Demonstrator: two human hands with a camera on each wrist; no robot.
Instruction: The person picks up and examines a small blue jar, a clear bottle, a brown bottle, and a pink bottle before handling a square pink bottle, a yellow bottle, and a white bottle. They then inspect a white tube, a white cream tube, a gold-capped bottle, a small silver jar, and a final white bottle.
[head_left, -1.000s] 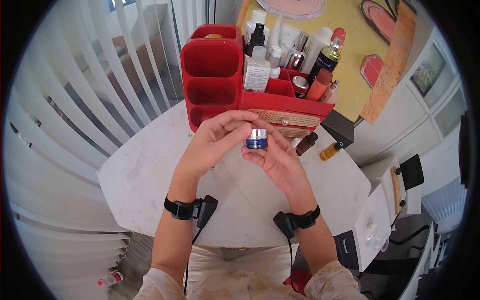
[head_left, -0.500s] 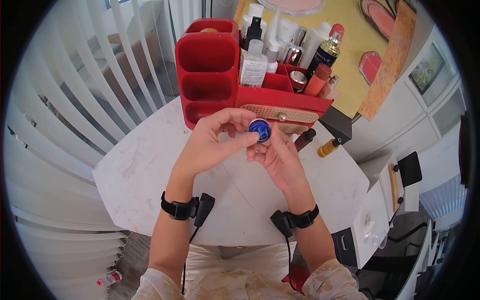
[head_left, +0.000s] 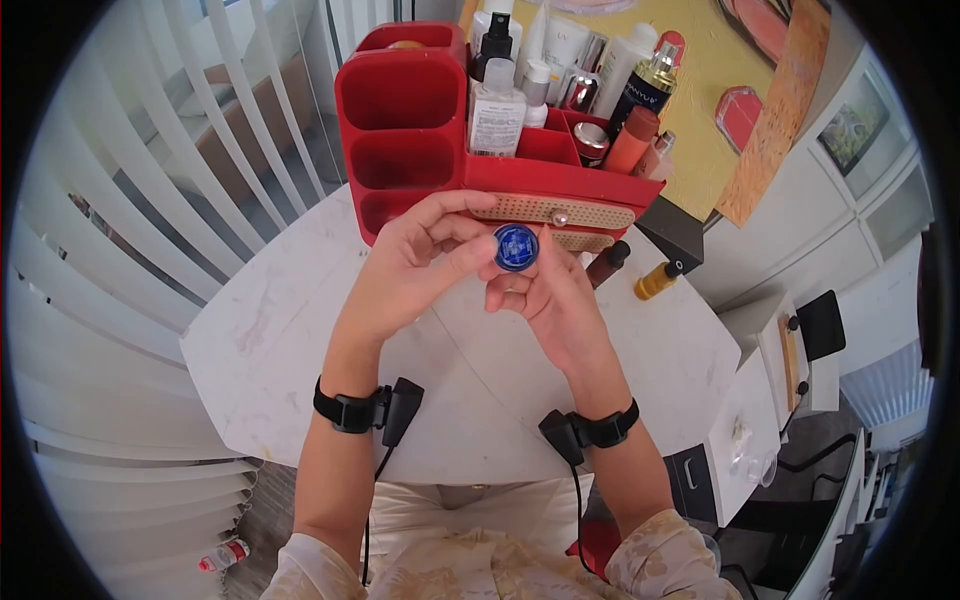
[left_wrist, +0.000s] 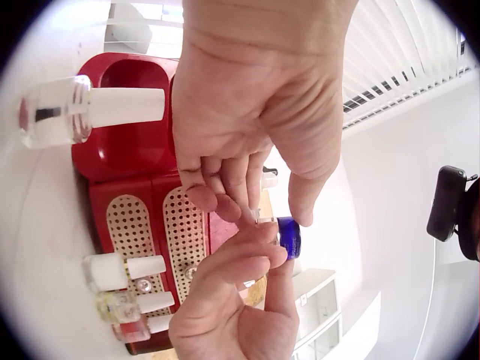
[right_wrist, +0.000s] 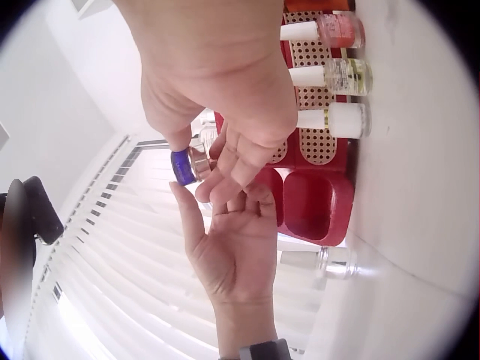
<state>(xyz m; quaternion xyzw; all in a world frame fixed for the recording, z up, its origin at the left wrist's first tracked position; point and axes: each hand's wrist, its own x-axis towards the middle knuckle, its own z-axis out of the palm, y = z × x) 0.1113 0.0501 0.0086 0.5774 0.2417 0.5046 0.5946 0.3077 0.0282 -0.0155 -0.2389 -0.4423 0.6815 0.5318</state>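
Blue jar [head_left: 516, 247] has tipped base toward me since a second ago; got it pinched in my partly closed left grip [head_left: 405, 262] and right grip [head_left: 558, 305], red organizer [head_left: 480, 172] just past them.

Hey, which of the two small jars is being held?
The blue jar, between the left hand and the right hand; the other jar sits in the red organizer.

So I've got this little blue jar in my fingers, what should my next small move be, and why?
I'd probably tip the blue cosmetic jar upright between your left hand and right hand: its blue base faces you, while its silver lid points away. Both thumbs touch the jar, so a small turn looks manageable.
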